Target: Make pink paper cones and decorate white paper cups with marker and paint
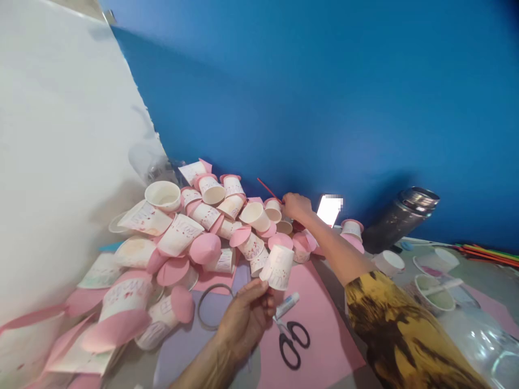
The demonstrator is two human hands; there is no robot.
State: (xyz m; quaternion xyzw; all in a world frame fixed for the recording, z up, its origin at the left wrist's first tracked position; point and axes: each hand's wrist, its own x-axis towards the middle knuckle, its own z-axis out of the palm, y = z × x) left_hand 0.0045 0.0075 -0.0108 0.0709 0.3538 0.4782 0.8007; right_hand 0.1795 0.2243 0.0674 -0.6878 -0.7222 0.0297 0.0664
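Note:
My left hand (245,316) is closed on a small white paper cup (278,267), held tilted above the pink paper sheet (320,329). My right hand (297,206) reaches far forward to the back of a large pile of paper cups with pink paper circles (194,237). Its fingers are pinched together at a thin red stick (268,190) beside a cup (273,209); whether they grip the stick is unclear. My right sleeve (401,335) is yellow and black.
Black scissors (292,339) and a glue tube (287,305) lie on the pink sheet. A wire ring (211,308) lies left of them. A steel flask (401,216), a lit phone (329,209), more cups (433,292) and coloured pencils (486,253) sit right, by the blue wall.

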